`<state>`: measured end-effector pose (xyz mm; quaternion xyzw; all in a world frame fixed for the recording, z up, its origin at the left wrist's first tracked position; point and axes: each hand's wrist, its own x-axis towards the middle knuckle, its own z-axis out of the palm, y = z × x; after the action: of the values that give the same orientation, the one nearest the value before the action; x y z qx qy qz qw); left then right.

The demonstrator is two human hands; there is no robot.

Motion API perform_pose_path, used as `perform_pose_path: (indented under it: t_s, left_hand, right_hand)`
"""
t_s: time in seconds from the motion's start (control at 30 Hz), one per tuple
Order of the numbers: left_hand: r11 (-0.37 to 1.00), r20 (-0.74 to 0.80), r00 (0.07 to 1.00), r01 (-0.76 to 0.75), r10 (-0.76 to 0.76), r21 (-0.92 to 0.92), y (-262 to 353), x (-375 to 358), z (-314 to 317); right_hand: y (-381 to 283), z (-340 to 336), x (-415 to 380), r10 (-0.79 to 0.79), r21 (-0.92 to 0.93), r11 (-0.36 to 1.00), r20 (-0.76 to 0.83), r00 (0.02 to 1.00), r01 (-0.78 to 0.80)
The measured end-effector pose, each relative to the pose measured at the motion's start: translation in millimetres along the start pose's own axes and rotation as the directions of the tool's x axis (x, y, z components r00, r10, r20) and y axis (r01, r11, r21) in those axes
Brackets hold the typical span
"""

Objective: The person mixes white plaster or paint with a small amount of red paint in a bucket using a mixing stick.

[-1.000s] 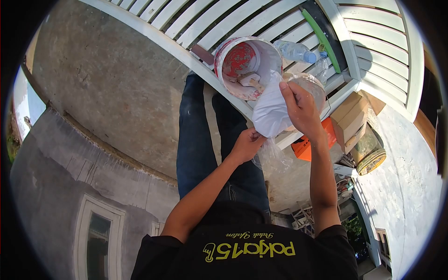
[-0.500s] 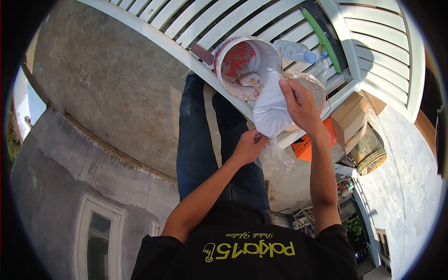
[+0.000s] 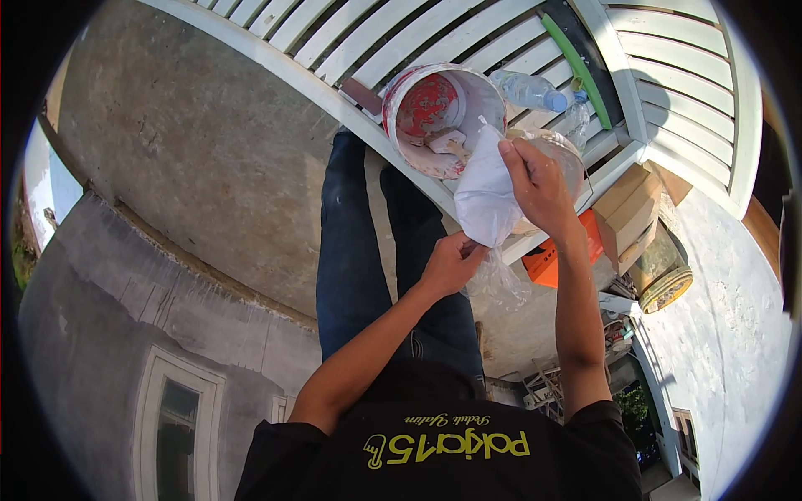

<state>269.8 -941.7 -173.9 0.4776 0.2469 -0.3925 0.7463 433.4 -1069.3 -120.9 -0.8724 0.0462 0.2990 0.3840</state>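
A clear plastic bag (image 3: 484, 200) packed with white powder hangs between my hands above a white slatted bench (image 3: 368, 50). My right hand (image 3: 535, 188) grips the bag's upper end near a small bucket (image 3: 560, 154). My left hand (image 3: 451, 263) pinches the bag's lower neck, where loose clear plastic (image 3: 501, 280) trails out. A white bucket (image 3: 439, 117) with red paint stains stands on the bench just beyond the bag, a brush handle (image 3: 447, 146) resting inside it.
Two clear water bottles (image 3: 535, 92) and a green stick (image 3: 576, 63) lie on the bench. An orange object (image 3: 551, 259), cardboard pieces (image 3: 631, 209) and a dirty yellow-rimmed bucket (image 3: 660, 271) sit on the concrete floor (image 3: 184, 150) at the right. My legs in dark jeans (image 3: 359, 242) stand by the bench.
My left hand has slid slightly down and right along the bag's neck, and the bag has tilted a little more upright. My right hand has stayed almost in place.
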Motion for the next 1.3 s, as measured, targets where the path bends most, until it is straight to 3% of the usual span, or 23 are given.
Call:
perform_pose_path:
  t_s: [1.3]
  left_hand:
    - [0.993, 0.117, 0.993, -0.047, 0.034, 0.108, 17.6, -3.9, 2.8]
  right_hand:
    - [10.7, 5.9, 7.4, 0.014, -0.059, 0.998, -0.062, 0.998, -0.018]
